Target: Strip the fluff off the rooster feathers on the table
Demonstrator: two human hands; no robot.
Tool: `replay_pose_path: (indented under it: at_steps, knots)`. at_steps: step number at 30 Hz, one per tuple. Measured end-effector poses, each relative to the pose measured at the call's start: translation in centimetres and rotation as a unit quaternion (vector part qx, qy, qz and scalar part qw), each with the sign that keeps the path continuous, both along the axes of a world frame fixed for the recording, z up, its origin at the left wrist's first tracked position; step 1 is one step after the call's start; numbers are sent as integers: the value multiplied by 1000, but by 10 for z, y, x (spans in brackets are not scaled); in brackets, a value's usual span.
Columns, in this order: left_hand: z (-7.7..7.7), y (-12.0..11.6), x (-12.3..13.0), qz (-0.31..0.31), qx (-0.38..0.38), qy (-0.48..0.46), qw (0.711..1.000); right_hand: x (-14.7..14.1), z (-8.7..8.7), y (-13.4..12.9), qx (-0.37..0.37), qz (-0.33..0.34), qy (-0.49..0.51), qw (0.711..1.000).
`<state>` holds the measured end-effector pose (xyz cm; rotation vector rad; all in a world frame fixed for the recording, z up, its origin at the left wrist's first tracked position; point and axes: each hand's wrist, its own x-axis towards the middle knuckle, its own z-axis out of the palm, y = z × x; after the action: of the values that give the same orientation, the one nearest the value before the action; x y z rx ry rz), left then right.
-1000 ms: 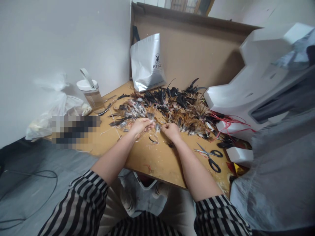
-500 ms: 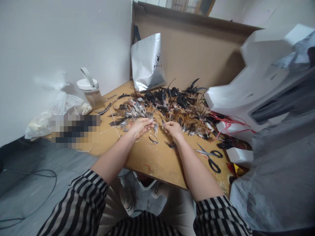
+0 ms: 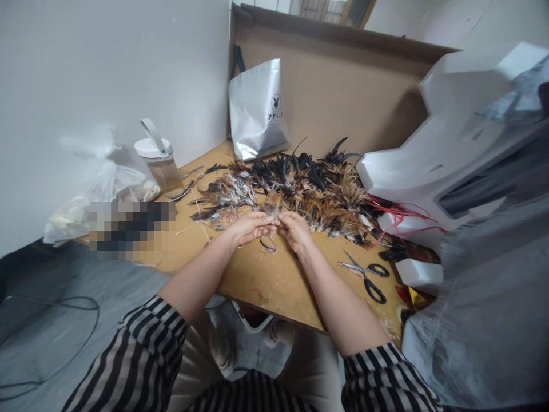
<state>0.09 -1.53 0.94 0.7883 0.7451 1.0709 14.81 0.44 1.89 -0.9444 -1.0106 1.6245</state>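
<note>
Between my left hand (image 3: 251,228) and right hand (image 3: 295,230), I pinch a small feather bunch (image 3: 273,203) with both. It looks unfinished; I can't tell what's done in the feather pile (image 3: 300,178) just past them.

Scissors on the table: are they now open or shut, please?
Open. The blades of the scissors spread apart toward their tips, and the two black handle loops stand apart as well.

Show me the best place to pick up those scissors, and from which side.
I'd take the scissors by the black handle loops, coming from above on the person's right. They lie flat and spread open, with the loops toward that side and the bare blades pointing the other way.
</note>
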Motion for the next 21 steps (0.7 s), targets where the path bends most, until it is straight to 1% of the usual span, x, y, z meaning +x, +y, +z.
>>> replay_pose_path:
  at_steps: [4, 7, 10, 12, 14, 16, 21]
  knots:
    - [1, 1, 0, 11, -11, -22, 1000, 0, 1, -1, -2, 26, 7, 1000]
    - [3, 0, -1, 15, -19, -52, 998, 5, 4, -1, -6, 80, 36, 996]
    - [5, -2, -3, 6, -20, -76, 997, 9, 7, -3, 0, 129, 44, 991]
    - [6, -3, -3, -5, -21, -78, 997, 9, 8, -4, 8, 138, 43, 990]
    - [7, -3, -3, -13, -26, -69, 997, 7, 8, -5, 14, 126, 39, 991]
    - [6, -3, -2, -10, -27, -53, 998, 4, 8, -5, 18, 99, 30, 994]
    - [1, 1, -1, 25, -8, -1, 1000, 4, 7, -2, 48, 28, -1, 998]
